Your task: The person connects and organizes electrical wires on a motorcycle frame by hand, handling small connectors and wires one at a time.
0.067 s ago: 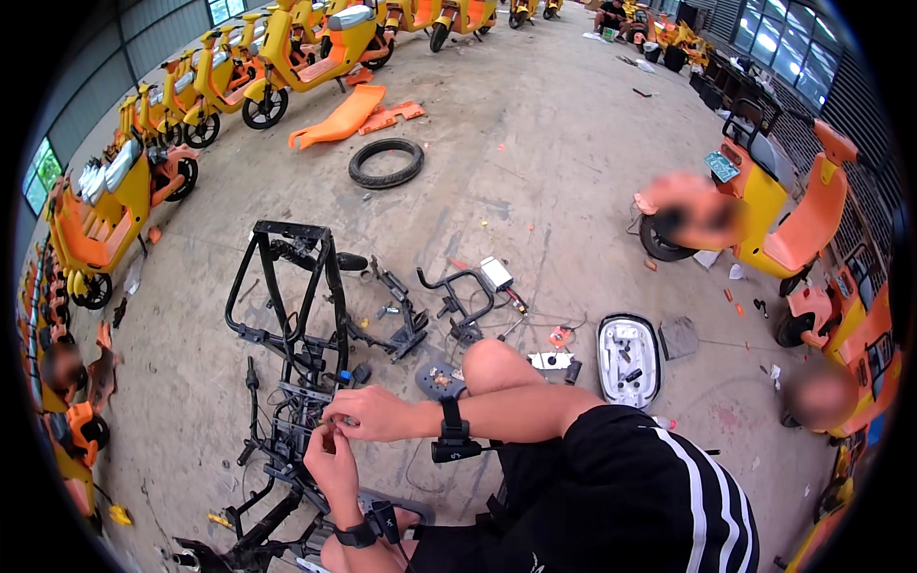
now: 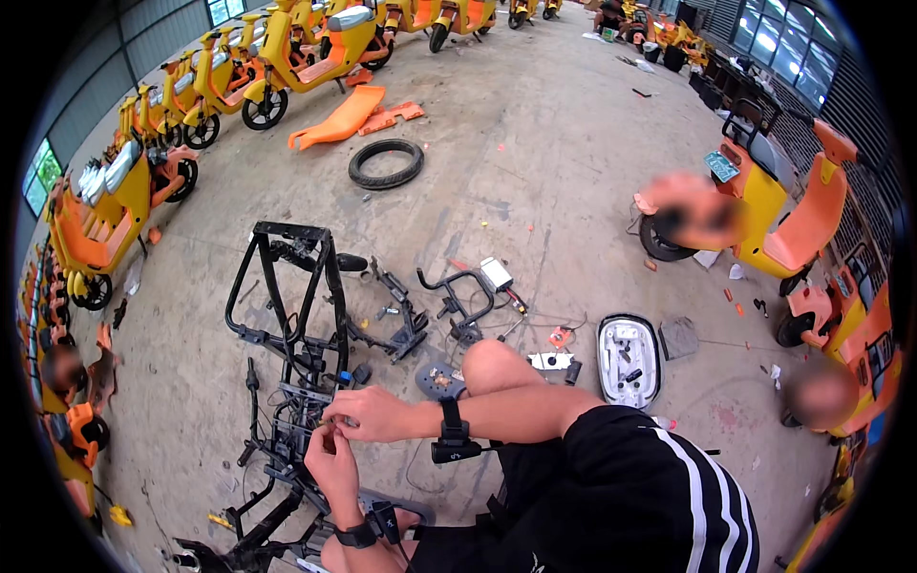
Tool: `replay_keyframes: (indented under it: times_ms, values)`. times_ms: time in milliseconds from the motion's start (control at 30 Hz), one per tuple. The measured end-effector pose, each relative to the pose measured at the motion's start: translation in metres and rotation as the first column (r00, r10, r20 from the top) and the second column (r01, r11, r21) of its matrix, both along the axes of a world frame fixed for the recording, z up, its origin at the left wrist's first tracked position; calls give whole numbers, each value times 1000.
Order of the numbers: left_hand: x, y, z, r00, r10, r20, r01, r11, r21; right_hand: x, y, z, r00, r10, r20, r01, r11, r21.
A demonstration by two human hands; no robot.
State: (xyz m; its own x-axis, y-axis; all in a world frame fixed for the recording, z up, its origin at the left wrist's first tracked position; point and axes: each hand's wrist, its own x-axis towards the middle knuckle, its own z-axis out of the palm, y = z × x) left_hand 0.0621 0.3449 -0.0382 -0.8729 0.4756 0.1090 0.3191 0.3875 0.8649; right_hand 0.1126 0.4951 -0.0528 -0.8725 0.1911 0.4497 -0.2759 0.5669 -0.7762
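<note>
My right hand [image 2: 370, 413] reaches in from the right across my raised knee, its fingers closed in a pinch. Just below it, my left hand [image 2: 331, 461] comes up from the lower edge, thumb and fingertips pressed together. The fingertips of both hands meet over the middle of a bare black scooter frame [image 2: 336, 286] that lies on the concrete floor. Whatever they pinch is too small and too covered to name. Cables and metal brackets crowd the frame beside my fingers. A blue connector [image 2: 344, 377] shows just above my right hand.
Beyond my knee lie a bent black tube bracket [image 2: 492, 310], a white box with wires [image 2: 496, 274] and a white tray [image 2: 629, 368] holding small parts. Farther off are a tire [image 2: 386, 180] and an orange panel [image 2: 349, 116]. Yellow scooters [image 2: 330, 57] line the left and back.
</note>
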Motion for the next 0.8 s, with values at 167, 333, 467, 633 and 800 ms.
replay_keyframes:
  times_ms: [167,333,467,633,800]
  values:
    - [-7,-5,-10,1000,-25,-7,25,1000,-5,-2,2,0,999,42,24,-42,999,3]
    - [-6,-8,-9,996,-67,-57,66,998,-18,-3,6,0,996,82,22,-83,995,54]
    - [-2,-6,-3,992,-95,-89,90,994,-59,0,8,7,990,122,70,-127,989,75]
    - [2,-8,11,985,-171,-28,168,983,-67,3,9,8,984,172,51,-174,984,39]
    - [0,-14,11,976,-212,47,215,974,-77,6,7,13,974,212,82,-211,977,-17]
